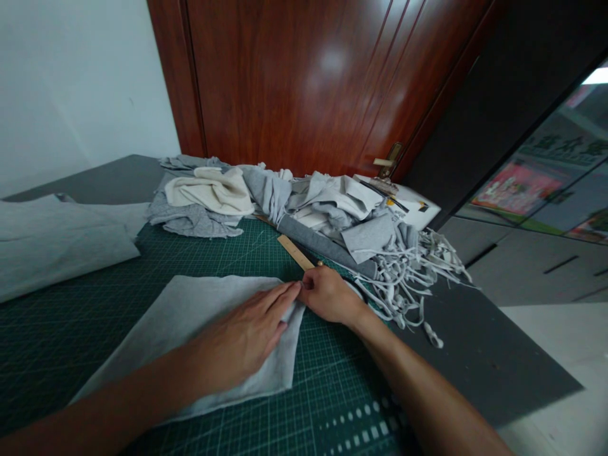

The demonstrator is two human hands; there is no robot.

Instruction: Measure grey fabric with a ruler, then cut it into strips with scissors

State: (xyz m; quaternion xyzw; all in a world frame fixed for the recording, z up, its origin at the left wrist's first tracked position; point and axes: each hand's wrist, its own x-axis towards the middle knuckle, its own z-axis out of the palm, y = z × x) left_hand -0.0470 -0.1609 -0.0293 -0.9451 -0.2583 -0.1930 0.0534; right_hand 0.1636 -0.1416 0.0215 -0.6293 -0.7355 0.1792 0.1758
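A light grey piece of fabric (190, 310) lies on the green cutting mat (332, 386). My left hand (249, 332) rests flat on it, fingers stretched toward its far right corner. At that corner my right hand (330, 292) is closed, thumb and fingers pinching the fabric's edge; the exact grip is partly hidden by the fingers. Just beyond my right hand lies a wooden ruler (295, 252), and beside it a dark-handled tool (310, 254), mostly covered.
A heap of grey and white cloth (327, 202) runs along the back, with a cream cloth (209, 191) at its left. Tangled fabric strips (403, 285) lie at right. More grey fabric (61, 237) is at left. Behind stands a wooden door (294, 82).
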